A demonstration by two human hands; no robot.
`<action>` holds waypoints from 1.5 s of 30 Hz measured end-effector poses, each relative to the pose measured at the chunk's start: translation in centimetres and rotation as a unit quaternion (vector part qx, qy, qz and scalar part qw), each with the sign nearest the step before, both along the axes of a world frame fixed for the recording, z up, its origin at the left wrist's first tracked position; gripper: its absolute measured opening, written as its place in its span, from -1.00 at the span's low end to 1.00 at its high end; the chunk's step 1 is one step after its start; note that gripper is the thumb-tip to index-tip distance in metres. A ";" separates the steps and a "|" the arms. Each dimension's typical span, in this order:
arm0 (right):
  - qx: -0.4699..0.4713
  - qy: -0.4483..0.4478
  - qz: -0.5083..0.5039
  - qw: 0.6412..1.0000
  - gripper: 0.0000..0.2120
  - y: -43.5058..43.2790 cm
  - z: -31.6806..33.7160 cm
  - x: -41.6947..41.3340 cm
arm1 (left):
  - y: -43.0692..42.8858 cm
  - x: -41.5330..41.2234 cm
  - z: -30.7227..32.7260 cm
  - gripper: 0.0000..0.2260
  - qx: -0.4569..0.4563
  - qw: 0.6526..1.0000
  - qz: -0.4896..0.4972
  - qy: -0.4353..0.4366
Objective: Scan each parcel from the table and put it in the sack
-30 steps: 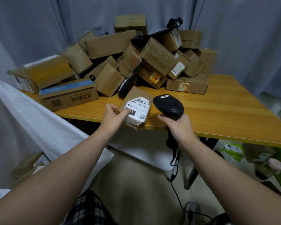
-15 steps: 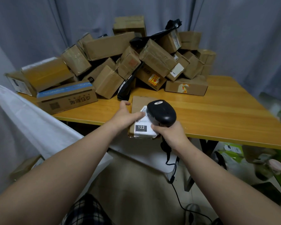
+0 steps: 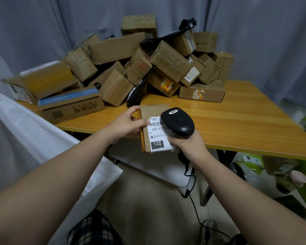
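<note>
Grey curtain (image 3: 254, 32) behind table (image 3: 237, 121), boxes (image 3: 168, 59) heaped along far edge. Over near edge: gripping parcel (image 3: 148, 112) label-up by its left side with left hand (image 3: 125, 124); clutching scanner (image 3: 177, 122) over barcode (image 3: 156, 123) with right hand (image 3: 187, 144). Scanning now, probably; next, dropping parcel left into white sack (image 3: 25, 138).

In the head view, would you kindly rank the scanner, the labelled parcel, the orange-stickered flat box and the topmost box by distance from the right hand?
1. scanner: gripped in the right hand.
2. labelled parcel: just left, by its fingertips.
3. orange-stickered flat box: on the table, behind.
4. topmost box: highest up, farthest back.
</note>
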State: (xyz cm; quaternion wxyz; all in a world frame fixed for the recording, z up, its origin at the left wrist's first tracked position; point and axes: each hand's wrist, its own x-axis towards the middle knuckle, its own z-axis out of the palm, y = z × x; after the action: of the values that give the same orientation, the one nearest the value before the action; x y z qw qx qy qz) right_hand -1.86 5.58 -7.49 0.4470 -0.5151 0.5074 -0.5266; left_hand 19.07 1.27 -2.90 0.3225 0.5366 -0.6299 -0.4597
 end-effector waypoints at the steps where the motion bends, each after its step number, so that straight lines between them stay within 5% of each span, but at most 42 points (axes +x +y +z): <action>1: -0.005 -0.007 -0.009 1.000 -0.68 0.0 0.3 0.2 | 0.1 -0.1 0.0 -0.43 -0.020 1.000 0.001 0.000; 10: -0.049 -0.011 -0.191 0.980 -0.70 -0.9 2.1 1.7 | 1.5 -1.4 0.3 -0.51 -0.107 0.994 -0.013 0.032; 17: -0.061 -0.009 -0.198 0.978 -0.72 -0.5 1.6 2.2 | 1.5 -3.4 0.3 -0.42 -0.168 0.972 0.060 -0.152; 23: -0.042 -0.007 -0.191 0.981 -0.74 -1.1 2.2 0.9 | 1.0 -1.6 1.9 -0.53 -0.064 0.998 0.004 0.001; 28: -0.138 0.050 -0.112 0.983 -0.75 0.7 4.0 0.1 | -0.4 -0.6 2.6 -0.62 -0.139 0.983 0.092 0.077; 32: -0.117 0.145 -0.049 0.981 -0.85 1.4 4.3 0.1 | -1.2 0.0 2.7 -0.58 -0.170 0.978 0.112 0.053; 45: -0.045 0.189 -0.048 0.980 -0.88 2.2 4.5 -1.5 | -2.1 -0.7 2.3 -0.54 -0.189 0.970 0.150 0.018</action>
State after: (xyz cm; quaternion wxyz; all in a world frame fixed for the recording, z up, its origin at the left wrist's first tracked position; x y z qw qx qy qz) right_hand -3.33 7.78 -2.97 0.2938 -0.5995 0.5829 -0.4633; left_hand 18.39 -0.79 -0.59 0.4950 0.5458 -0.6116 -0.2883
